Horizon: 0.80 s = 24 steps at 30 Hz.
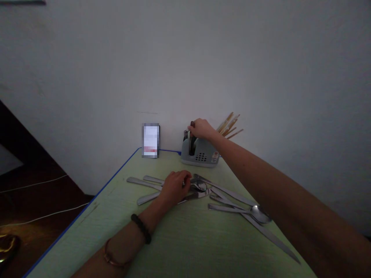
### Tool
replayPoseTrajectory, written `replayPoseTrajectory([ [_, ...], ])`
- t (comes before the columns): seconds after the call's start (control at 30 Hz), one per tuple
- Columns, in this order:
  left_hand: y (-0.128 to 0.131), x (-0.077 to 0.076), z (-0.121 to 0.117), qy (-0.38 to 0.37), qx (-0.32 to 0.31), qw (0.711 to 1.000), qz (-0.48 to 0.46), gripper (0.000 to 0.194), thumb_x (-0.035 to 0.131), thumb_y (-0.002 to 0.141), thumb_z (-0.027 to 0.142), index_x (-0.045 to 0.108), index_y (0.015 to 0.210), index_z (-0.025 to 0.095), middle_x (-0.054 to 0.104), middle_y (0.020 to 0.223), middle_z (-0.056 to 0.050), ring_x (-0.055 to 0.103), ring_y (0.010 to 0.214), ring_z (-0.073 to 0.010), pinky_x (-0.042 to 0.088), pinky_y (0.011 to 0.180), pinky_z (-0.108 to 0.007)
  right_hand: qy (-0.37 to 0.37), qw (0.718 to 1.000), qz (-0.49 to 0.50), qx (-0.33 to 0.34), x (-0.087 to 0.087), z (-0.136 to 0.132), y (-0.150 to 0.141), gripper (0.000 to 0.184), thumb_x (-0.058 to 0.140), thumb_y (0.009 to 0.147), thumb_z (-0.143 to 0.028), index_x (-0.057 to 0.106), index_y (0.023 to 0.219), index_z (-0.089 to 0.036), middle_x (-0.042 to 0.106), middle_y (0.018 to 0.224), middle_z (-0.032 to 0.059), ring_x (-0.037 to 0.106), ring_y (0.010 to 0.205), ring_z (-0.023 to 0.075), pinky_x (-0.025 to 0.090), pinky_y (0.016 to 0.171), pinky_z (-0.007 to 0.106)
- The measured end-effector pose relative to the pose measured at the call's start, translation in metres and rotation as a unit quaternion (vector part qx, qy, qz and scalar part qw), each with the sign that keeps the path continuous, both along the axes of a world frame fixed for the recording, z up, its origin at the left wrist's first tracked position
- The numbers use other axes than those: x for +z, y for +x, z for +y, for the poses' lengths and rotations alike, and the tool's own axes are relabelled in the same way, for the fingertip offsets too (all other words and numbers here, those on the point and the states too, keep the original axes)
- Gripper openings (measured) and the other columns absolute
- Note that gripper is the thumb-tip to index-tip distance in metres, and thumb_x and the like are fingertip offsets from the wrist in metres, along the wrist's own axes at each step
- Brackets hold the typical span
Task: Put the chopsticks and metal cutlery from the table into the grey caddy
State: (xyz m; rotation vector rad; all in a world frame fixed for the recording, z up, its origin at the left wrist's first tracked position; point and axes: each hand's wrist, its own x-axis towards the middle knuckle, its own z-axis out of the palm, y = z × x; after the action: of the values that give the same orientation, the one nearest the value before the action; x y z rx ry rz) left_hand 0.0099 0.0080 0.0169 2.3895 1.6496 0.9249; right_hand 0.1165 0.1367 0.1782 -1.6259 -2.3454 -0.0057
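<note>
My right hand [202, 129] reaches to the back of the table and pinches a dark-handled utensil [191, 141] that stands upright in a grey cutlery holder [199, 153]. Wooden chopsticks [230, 126] stick out of the holder's right side. My left hand [176, 187] rests curled on a pile of steel cutlery [199, 188] in the middle of the green table [185, 247], its fingers closed over a piece I cannot make out. A spoon [257, 213] and a long knife [268, 235] lie to the right of the pile.
A small upright card [150, 140] stands against the white wall at the table's back edge. The table has a blue rim [116, 173]. White cables [43, 220] run across the dark floor on the left.
</note>
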Motion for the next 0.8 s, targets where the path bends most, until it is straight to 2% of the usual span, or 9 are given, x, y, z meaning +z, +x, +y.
replayPoseTrajectory([
  [0.13, -0.001, -0.001, 0.000, -0.002, -0.007, 1.000, 0.008, 0.012, 0.050, 0.083, 0.014, 0.059, 0.088, 0.020, 0.068, 0.080, -0.001, 0.060, 0.072, -0.0166, 0.040, 0.074, -0.030, 0.028, 0.999, 0.014, -0.001, -0.003, -0.009, 0.009, 0.034, 0.042, 0.090, -0.019, 0.060, 0.115, -0.005, 0.066, 0.111, 0.0200, 0.061, 0.105, 0.0235, 0.044, 0.088, 0.030],
  [0.27, -0.001, 0.000, -0.001, -0.003, -0.001, 1.000, 0.011, 0.012, 0.051, 0.083, 0.015, 0.060, 0.089, 0.020, 0.067, 0.077, -0.001, 0.060, 0.072, -0.0166, 0.041, 0.073, -0.029, 0.084, 0.989, 0.104, 0.062, -0.014, -0.047, 0.032, 0.037, 0.040, 0.090, -0.014, 0.054, 0.123, -0.009, 0.069, 0.105, 0.0132, 0.063, 0.097, 0.0190, 0.044, 0.087, 0.029],
  [0.33, -0.001, -0.001, -0.001, 0.001, -0.003, 1.000, 0.014, 0.012, 0.050, 0.083, 0.016, 0.060, 0.089, 0.020, 0.067, 0.076, -0.001, 0.060, 0.072, -0.0166, 0.041, 0.073, -0.029, 0.103, 0.977, 0.159, 0.095, -0.030, -0.075, 0.049, 0.034, 0.040, 0.089, -0.015, 0.055, 0.119, -0.011, 0.070, 0.099, 0.0100, 0.063, 0.093, 0.0185, 0.046, 0.085, 0.030],
  [0.43, -0.001, -0.002, -0.001, 0.012, -0.010, 1.000, 0.022, 0.012, 0.050, 0.083, 0.017, 0.061, 0.088, 0.020, 0.067, 0.076, -0.002, 0.060, 0.073, -0.0174, 0.042, 0.072, -0.029, 0.113, 0.967, 0.198, 0.116, -0.068, -0.118, 0.075, 0.029, 0.041, 0.090, -0.020, 0.059, 0.112, -0.014, 0.069, 0.099, 0.0106, 0.062, 0.094, 0.0205, 0.048, 0.084, 0.034],
  [0.53, -0.002, -0.005, -0.001, 0.018, -0.018, 0.999, 0.036, 0.013, 0.050, 0.084, 0.018, 0.061, 0.089, 0.020, 0.067, 0.078, -0.003, 0.060, 0.074, -0.0183, 0.043, 0.072, -0.030, 0.090, 0.972, 0.182, 0.118, -0.113, -0.147, 0.098, 0.026, 0.040, 0.091, -0.022, 0.061, 0.105, -0.019, 0.067, 0.101, 0.0112, 0.060, 0.096, 0.0222, 0.048, 0.086, 0.039],
  [0.63, -0.001, -0.005, -0.003, 0.028, -0.040, 0.997, 0.066, 0.013, 0.049, 0.085, 0.020, 0.061, 0.091, 0.020, 0.067, 0.085, -0.005, 0.059, 0.080, -0.0199, 0.044, 0.075, -0.032, 0.059, 0.983, 0.125, 0.119, -0.148, -0.158, 0.111, 0.030, 0.044, 0.090, -0.026, 0.059, 0.114, -0.018, 0.061, 0.117, 0.0139, 0.054, 0.110, 0.0251, 0.044, 0.096, 0.044],
  [0.7, 0.001, -0.004, -0.005, 0.035, -0.049, 0.994, 0.087, 0.014, 0.048, 0.086, 0.020, 0.061, 0.091, 0.019, 0.066, 0.088, -0.006, 0.058, 0.084, -0.0212, 0.044, 0.078, -0.034, 0.033, 0.990, 0.083, 0.106, -0.159, -0.158, 0.115, 0.038, 0.047, 0.089, -0.032, 0.056, 0.122, -0.016, 0.052, 0.131, 0.0165, 0.047, 0.120, 0.0279, 0.039, 0.101, 0.047],
  [0.8, 0.003, -0.003, -0.007, 0.036, -0.054, 0.992, 0.112, 0.016, 0.047, 0.087, 0.021, 0.061, 0.094, 0.018, 0.065, 0.092, -0.007, 0.057, 0.088, -0.0226, 0.043, 0.081, -0.037, -0.007, 0.995, 0.055, 0.085, -0.162, -0.155, 0.118, 0.048, 0.047, 0.089, -0.038, 0.051, 0.129, -0.011, 0.047, 0.136, 0.0185, 0.043, 0.125, 0.0286, 0.035, 0.105, 0.047],
])
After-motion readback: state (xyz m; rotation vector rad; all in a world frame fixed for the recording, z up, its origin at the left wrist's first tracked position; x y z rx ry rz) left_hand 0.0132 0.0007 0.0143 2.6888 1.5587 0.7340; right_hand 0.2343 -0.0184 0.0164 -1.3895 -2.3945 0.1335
